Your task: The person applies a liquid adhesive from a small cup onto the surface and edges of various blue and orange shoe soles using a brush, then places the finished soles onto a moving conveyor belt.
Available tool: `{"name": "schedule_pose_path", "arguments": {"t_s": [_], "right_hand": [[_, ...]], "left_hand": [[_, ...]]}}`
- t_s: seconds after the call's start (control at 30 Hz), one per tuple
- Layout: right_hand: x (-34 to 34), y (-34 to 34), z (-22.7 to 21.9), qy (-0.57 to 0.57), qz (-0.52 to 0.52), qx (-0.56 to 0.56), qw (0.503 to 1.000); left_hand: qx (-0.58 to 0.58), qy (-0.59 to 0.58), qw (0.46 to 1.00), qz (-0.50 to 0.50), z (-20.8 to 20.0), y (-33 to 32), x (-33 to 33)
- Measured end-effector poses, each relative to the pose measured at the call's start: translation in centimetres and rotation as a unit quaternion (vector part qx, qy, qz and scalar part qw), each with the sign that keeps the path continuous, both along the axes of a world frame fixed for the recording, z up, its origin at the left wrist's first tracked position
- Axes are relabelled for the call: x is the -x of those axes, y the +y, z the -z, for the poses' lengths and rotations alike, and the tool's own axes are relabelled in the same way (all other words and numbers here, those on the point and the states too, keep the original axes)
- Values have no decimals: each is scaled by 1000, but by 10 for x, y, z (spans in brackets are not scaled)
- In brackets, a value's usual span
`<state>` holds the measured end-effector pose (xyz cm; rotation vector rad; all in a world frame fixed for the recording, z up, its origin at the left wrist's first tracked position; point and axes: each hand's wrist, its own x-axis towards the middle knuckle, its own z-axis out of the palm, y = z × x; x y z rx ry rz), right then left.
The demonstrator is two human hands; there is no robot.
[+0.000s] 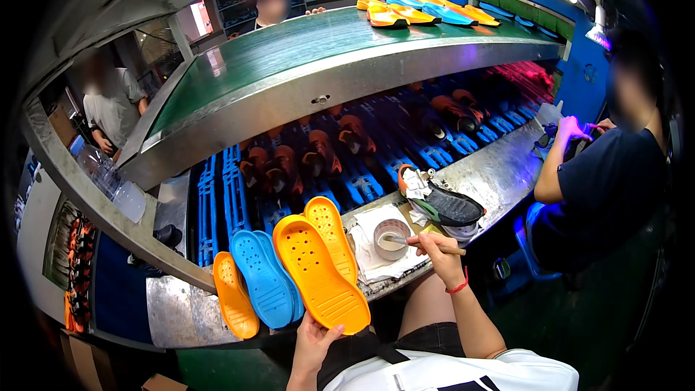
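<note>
My left hand (313, 342) grips the heel end of an orange shoe sole (316, 269), tilted up and dotted with small holes. Pinched in my right hand (439, 252) is a brush (449, 250) with a pale handle; its tip is down in a round cup (392, 237) of whitish content. The cup stands on white cloth or paper (368, 247). Another orange sole (334, 228) shows behind the held one. To its left are stacked blue soles (262, 275) and a further orange sole (235, 295) at the bench edge.
A dark shoe upper (452, 204) lies right of the cup. Behind the metal ledge, blue conveyor racks (362, 187) carry several dark shoes. Above runs a green belt (289, 58) with orange and blue soles (427, 11). A co-worker (604, 174) sits at right; others stand beyond.
</note>
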<state>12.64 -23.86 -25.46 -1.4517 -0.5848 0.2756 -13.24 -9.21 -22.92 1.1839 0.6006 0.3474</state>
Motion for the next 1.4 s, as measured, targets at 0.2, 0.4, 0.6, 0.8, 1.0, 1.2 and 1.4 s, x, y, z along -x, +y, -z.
{"name": "schedule_pose_path", "arguments": {"t_s": [0.2, 0.4, 0.6, 0.8, 1.0, 1.2, 1.4], "right_hand": [[1, 0, 0, -8, 3, 1, 1000], [-1, 1, 5, -24, -3, -7, 1000], [-6, 2, 11, -19, -2, -24, 1000], [-2, 3, 9, 0, -8, 3, 1000], [-3, -4, 0, -21, 22, 3, 1000], [-18, 2, 3, -49, -4, 24, 998], [-22, -2, -16, -51, -16, 19, 998]], "left_hand": [[7, -3, 1000, -1, -1, -2, 2], [15, 8, 1000, 0, -3, -4, -2], [-29, -1, 998, 49, 7, 8, -8], [-37, -34, 998, 34, 18, 7, -7], [-41, -9, 999, 25, 3, 2, 1], [-14, -30, 999, -20, -2, 16, -23], [12, -42, 999, -31, -6, 10, -23]]}}
